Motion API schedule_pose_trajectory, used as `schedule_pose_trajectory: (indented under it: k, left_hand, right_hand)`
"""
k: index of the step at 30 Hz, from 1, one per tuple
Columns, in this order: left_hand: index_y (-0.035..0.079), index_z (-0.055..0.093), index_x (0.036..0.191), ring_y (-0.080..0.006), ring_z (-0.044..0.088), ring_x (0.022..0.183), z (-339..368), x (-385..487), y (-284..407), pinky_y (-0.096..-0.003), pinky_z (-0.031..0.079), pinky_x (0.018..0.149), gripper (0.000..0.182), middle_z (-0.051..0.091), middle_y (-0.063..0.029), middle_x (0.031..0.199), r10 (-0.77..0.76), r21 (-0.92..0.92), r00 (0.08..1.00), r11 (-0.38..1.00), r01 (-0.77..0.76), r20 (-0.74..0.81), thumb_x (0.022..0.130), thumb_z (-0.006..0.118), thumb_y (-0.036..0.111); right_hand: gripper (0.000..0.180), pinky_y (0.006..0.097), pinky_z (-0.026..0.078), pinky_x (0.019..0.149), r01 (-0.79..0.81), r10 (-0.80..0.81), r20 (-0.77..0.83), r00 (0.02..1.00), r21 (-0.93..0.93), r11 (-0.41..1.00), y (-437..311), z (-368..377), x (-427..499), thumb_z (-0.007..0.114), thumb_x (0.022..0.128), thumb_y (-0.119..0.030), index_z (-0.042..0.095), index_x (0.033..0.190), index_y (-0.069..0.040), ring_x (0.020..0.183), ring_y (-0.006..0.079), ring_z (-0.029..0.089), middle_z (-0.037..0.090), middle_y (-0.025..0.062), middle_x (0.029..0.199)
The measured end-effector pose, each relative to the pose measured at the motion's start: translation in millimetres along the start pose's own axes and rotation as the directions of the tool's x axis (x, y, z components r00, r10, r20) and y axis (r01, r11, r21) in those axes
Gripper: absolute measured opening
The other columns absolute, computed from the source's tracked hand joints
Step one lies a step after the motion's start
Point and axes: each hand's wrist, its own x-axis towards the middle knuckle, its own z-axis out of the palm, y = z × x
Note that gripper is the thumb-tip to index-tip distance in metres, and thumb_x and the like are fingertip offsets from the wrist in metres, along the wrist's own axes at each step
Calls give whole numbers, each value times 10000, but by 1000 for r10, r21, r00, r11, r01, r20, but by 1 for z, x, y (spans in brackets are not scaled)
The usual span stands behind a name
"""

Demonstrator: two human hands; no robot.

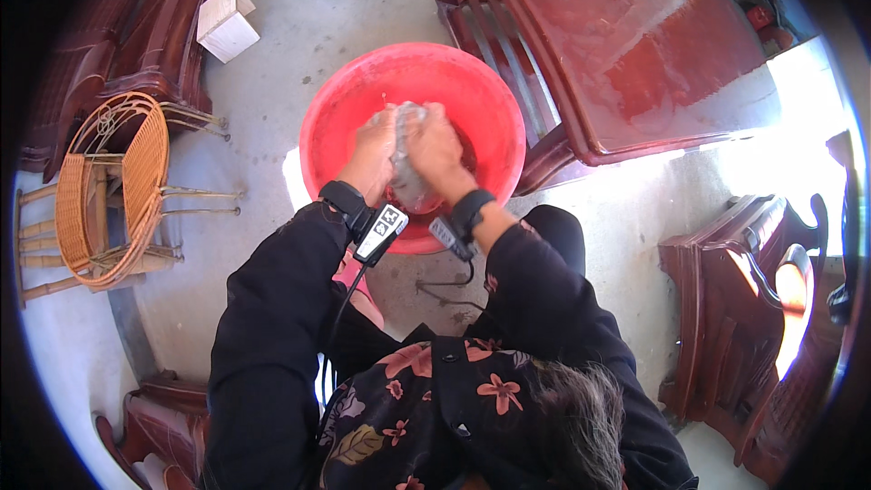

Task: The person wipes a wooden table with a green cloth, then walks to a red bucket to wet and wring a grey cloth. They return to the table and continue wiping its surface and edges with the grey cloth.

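A large red plastic basin stands on the floor before me. Inside its rim, my left hand and my right hand grip a wet, light grey cloth between them, its lower part hanging towards the near side of the basin. The hands are slightly blurred, and the fingers are partly hidden by the cloth. Both wrists carry black straps with small devices and cables. What lies on the basin's bottom under the hands cannot be told clearly.
A glossy dark red wooden table with a slatted lower shelf is close on the right. At left are a wicker chair, a wooden sofa and a pale wooden box. A carved wooden seat stands at lower right.
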Motion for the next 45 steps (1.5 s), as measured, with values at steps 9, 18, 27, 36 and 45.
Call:
schedule_pose_trajectory:
  k: [9, 18, 27, 36, 45]
  left_hand:
    - [41, 620, 910, -161, 608, 737, -1, -9, 8, -328, 502, 648, 233, 645, -58, 849, -101, -110, 988, 987, 114, 115, 950, 562, 263]
    - [25, 621, 999, -179, 609, 754, 3, -4, 4, -363, 502, 679, 220, 643, -69, 907, -51, -74, 986, 995, 63, 157, 947, 543, 223]
    - [8, 621, 992, -167, 593, 769, 10, -6, 4, -347, 487, 681, 253, 634, -68, 884, -75, 89, 997, 993, 74, 5, 969, 519, 239]
    - [40, 624, 983, -170, 615, 755, 13, -18, 26, -355, 514, 706, 246, 643, -67, 869, -158, -26, 937, 984, 175, 313, 971, 513, 259]
    - [-36, 526, 1181, -177, 568, 1045, -12, -30, 74, -321, 454, 886, 556, 611, -115, 1111, 158, 573, 916, 737, -358, 370, 899, 626, 432]
  right_hand:
    - [341, 545, 474, 816, 287, -275, 119, 954, -97, 953, -5, -9, -26, 480, 926, -355, 474, 1152, -99, 949, 447, 608, 565, 272, 1105]
    - [350, 543, 471, 797, 224, -233, -39, 972, -166, 960, -34, -29, -21, 441, 951, -376, 510, 1043, -45, 891, 452, 614, 635, 270, 924]
    - [358, 552, 467, 761, 139, -150, -55, 987, -161, 977, -29, -30, -3, 423, 959, -374, 509, 1000, -29, 866, 460, 613, 627, 277, 903]
    - [288, 557, 456, 791, 85, -94, -104, 990, -93, 992, -26, -30, -3, 484, 941, -324, 547, 979, -45, 904, 478, 584, 613, 272, 899]
    - [381, 309, 478, 763, -122, -130, 330, 935, 645, 755, 1, -50, 22, 523, 955, -381, 618, 977, -12, 818, 155, 588, 641, 83, 896]
